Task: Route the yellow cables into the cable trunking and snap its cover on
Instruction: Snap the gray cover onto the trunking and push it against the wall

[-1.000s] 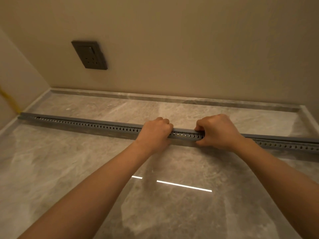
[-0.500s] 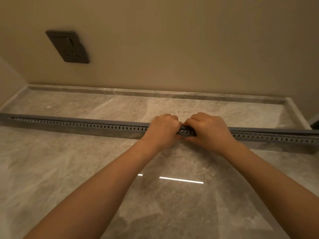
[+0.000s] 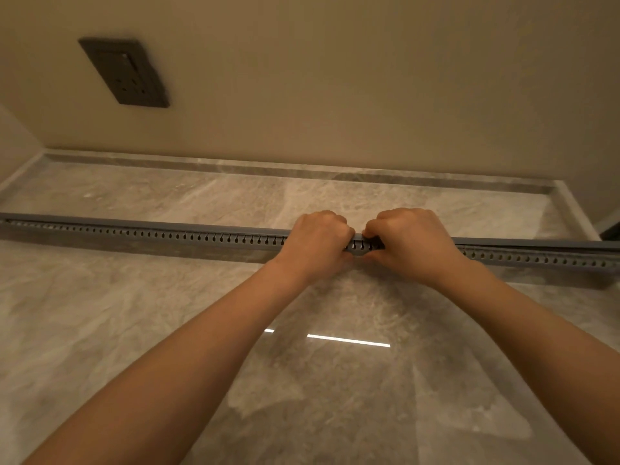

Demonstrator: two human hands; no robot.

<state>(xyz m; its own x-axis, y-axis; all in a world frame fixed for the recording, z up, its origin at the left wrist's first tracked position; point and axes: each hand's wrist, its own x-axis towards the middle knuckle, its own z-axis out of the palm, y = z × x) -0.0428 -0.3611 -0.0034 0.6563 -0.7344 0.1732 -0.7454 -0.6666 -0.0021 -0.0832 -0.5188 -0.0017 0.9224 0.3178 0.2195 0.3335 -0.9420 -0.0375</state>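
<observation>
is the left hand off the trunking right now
No, the left hand curls over the grey trunking, right beside the right hand, which grips it too.

trunking [image 3: 201, 237]: long grey plastic channel, lying flat on the marble surface [image 3: 167, 297], runs left to right across my whole view
side facing me: one row of little teardrop slots all the way along
cover [image 3: 161, 225]: grey strip on top, looks flush on the left stretch, thin dark gap under it on the right stretch
grip: my left hand [image 3: 317, 241] and right hand [image 3: 411, 241] curl over it mid-length, nearly touching
</observation>
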